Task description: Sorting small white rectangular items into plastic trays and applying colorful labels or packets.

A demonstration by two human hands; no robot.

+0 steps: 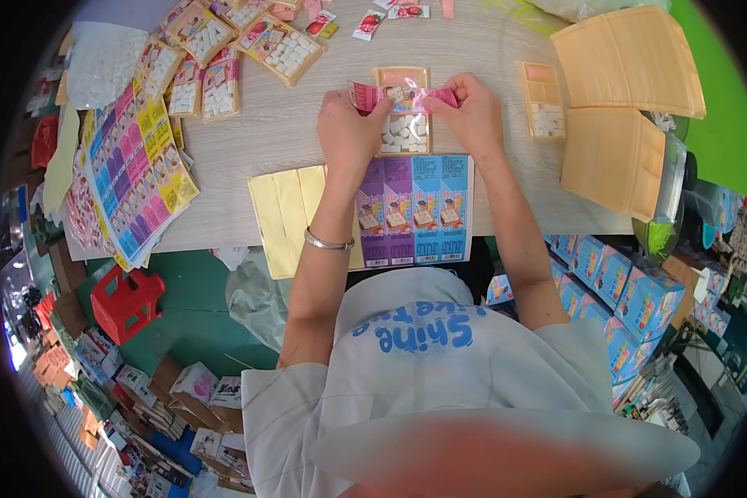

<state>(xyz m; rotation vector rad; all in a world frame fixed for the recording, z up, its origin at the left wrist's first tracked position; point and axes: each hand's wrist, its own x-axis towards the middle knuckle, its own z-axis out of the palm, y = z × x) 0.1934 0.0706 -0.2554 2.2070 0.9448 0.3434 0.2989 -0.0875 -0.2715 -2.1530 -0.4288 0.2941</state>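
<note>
A pink printed label strip (pixel 407 102) is stretched between my two hands, across the middle of a small clear-and-tan plastic tray (pixel 402 74). My left hand (pixel 349 129) pinches the strip's left end, and my right hand (pixel 471 114) pinches its right end. Small white pieces (pixel 406 134) fill the tray's near compartment. Whether the strip is stuck to the tray, I cannot tell. Just nearer to me lies a label sheet (pixel 415 212) in purple and blue, with bare yellow backing (pixel 289 212) on its left.
Another tray (pixel 529 72), partly filled, sits at the right. Stacks of tan trays (pixel 631 62) stand beyond it. Several labelled trays (pixel 282 50) pile up at the far left, above more label sheets (pixel 133 158). Small sachets (pixel 368 25) lie at the back. A red stool (pixel 127 304) is on the floor.
</note>
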